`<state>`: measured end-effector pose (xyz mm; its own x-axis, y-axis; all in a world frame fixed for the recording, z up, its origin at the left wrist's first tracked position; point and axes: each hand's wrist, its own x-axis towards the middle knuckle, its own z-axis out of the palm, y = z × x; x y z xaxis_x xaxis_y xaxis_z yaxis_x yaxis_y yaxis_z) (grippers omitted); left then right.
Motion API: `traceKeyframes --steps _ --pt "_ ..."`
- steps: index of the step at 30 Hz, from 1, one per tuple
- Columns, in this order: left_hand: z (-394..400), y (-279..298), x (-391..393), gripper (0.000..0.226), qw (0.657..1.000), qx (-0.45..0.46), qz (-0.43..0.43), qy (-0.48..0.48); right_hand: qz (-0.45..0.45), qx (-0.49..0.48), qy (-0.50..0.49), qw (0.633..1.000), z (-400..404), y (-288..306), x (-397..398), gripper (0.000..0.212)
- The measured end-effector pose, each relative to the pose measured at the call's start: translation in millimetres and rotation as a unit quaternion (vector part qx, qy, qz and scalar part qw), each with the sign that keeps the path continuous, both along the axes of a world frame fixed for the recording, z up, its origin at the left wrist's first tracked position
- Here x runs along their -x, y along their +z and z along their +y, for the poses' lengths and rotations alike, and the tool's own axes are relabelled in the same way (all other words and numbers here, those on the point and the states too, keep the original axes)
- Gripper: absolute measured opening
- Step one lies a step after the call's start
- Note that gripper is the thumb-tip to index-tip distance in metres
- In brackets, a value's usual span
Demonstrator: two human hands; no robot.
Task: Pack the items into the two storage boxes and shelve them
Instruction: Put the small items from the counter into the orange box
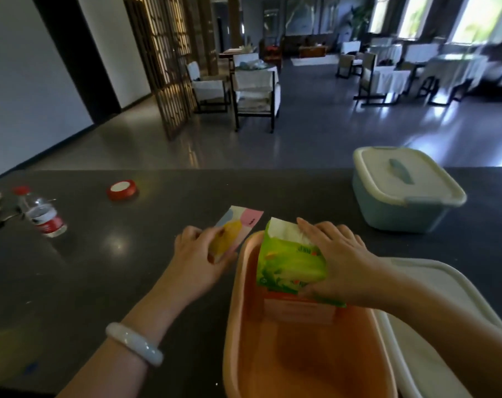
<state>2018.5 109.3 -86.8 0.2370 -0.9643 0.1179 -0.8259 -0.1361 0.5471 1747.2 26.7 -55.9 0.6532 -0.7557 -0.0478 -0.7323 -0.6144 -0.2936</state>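
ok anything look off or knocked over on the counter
Yes. The water bottle lies on its side at the counter's far left instead of standing. The green tissue pack is tilted, half in the orange box, under the right hand. No spill shows.

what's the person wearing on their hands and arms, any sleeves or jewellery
Both forearms are bare, with no sleeves in view. The left hand has a smooth, pale whitish-green rounded bangle at the wrist. The right hand shows no rings, watch or bracelet.
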Motion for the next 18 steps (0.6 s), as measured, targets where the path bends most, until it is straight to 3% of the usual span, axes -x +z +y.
traceKeyframes --steps 18 --pt "4.9 -35.1 15.2 0.067 0.997 0.009 0.017 -0.075 0.075 -0.143 0.065 0.985 54.2 -69.7 -7.4 0.111"
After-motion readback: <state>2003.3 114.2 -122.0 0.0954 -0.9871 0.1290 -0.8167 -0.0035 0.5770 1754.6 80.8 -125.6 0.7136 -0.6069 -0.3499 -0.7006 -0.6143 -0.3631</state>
